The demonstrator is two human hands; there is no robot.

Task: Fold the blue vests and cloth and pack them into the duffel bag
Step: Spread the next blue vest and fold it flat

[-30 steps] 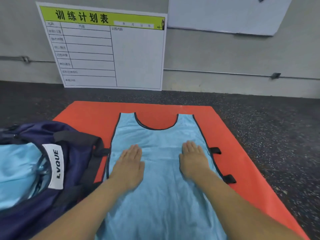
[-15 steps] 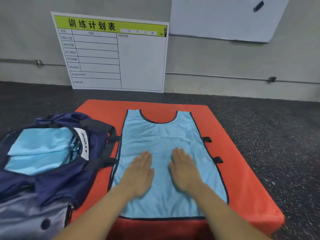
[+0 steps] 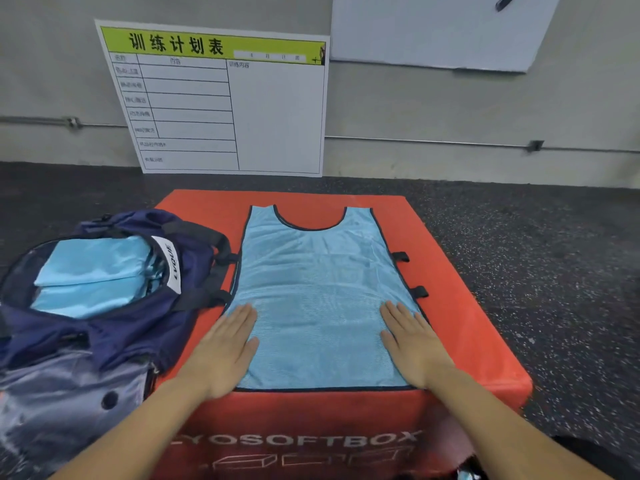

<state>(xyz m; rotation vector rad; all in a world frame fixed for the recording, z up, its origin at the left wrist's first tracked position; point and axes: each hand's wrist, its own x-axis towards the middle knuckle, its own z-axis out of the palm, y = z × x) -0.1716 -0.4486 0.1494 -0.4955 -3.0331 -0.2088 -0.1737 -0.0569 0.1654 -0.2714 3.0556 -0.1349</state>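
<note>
A light blue vest (image 3: 318,289) with dark trim lies flat on the orange soft box (image 3: 450,323), neck hole away from me. My left hand (image 3: 225,348) presses flat on the vest's lower left edge. On the lower right edge rests my right hand (image 3: 412,341), also flat with straight fingers. The navy duffel bag (image 3: 131,323) stands open at the left of the box, and folded light blue fabric (image 3: 90,275) shows inside it.
A white training-schedule board (image 3: 221,102) leans on the grey wall behind the box. A second white board (image 3: 440,29) hangs at upper right. Dark speckled floor (image 3: 554,271) surrounds the box. Two black straps (image 3: 408,271) stick out from the vest's right side.
Both hands slid down the vest and then apart, from its middle to its lower left and right edges. The view pulled back and the box's front face came into sight.
</note>
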